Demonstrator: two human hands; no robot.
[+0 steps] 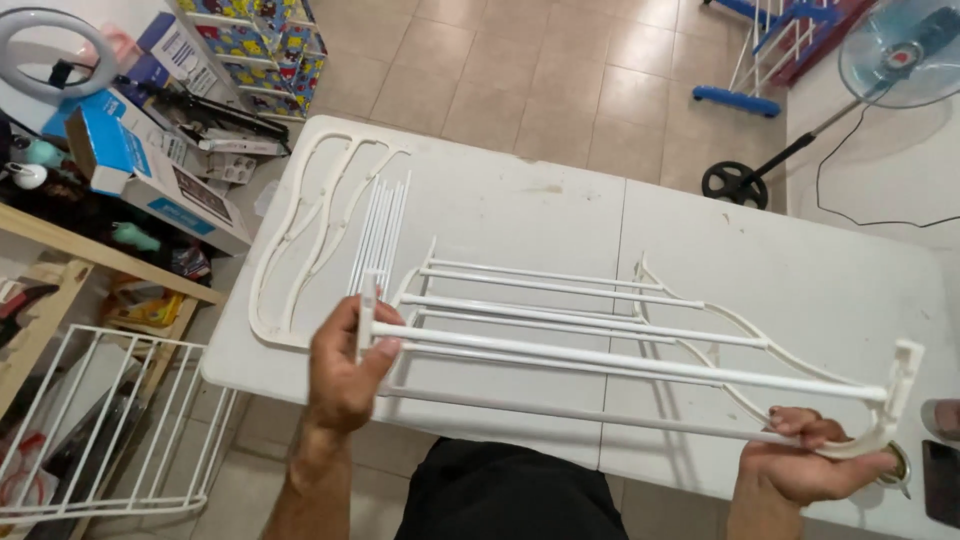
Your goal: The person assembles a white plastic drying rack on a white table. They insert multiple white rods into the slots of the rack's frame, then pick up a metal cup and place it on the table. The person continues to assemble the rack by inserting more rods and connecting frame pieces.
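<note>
I hold a white drying-rack section (600,320) made of several parallel rods between curved end frames, just above a white folding table (520,200). My left hand (345,365) grips its left end piece and the nearest rod. My right hand (805,462) grips the curved right end frame at the table's near right edge. Another curved white side frame (300,235) lies flat at the table's left end. A bundle of loose white rods (382,235) lies beside that frame.
A wire shelf (110,420) leans at the lower left below a wooden shelf with boxes (150,170) and a ring light (55,50). A standing fan (890,55) and a blue-footed rack (745,75) stand on the tiled floor beyond. A dark phone (942,480) lies at the table's right edge.
</note>
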